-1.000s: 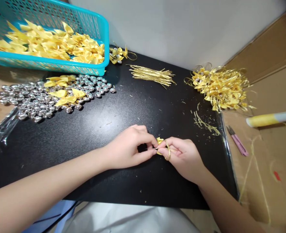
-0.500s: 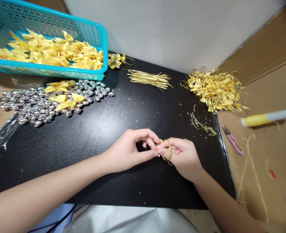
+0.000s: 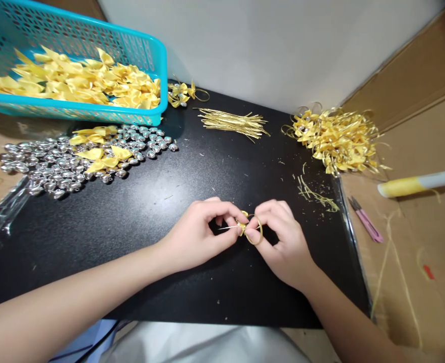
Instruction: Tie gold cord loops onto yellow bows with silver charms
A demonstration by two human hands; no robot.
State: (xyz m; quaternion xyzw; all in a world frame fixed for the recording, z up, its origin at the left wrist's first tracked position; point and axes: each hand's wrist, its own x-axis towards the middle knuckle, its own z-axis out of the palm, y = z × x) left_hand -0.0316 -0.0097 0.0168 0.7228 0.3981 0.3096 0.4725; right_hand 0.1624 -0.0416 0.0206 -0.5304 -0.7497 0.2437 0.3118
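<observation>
Over the near middle of the black tabletop, my left hand (image 3: 197,233) pinches a small yellow ribbon bow (image 3: 242,229) between thumb and fingers. A thin straight strand (image 3: 227,228) sticks out leftward from the bow, under my left fingers. My right hand (image 3: 282,237) is closed in a pinch at the bow's right side, on a loop of gold cord (image 3: 260,235) that curves around its fingertips. Part of the bow is hidden behind the fingers, so I cannot see whether a bell is attached.
A turquoise basket (image 3: 163,75) of yellow bows stands back left. Silver bells (image 3: 61,171) lie before it. Gold ties (image 3: 232,123) lie at the back, finished-looking bows (image 3: 337,138) at the right. Pink snips (image 3: 366,222) and a yellow-and-white roll (image 3: 419,185) rest beyond the right edge.
My right fingers have shifted their pinch and spread a little. The bow and the thin strand now show between my hands, and the cord loop has turned and moved slightly left.
</observation>
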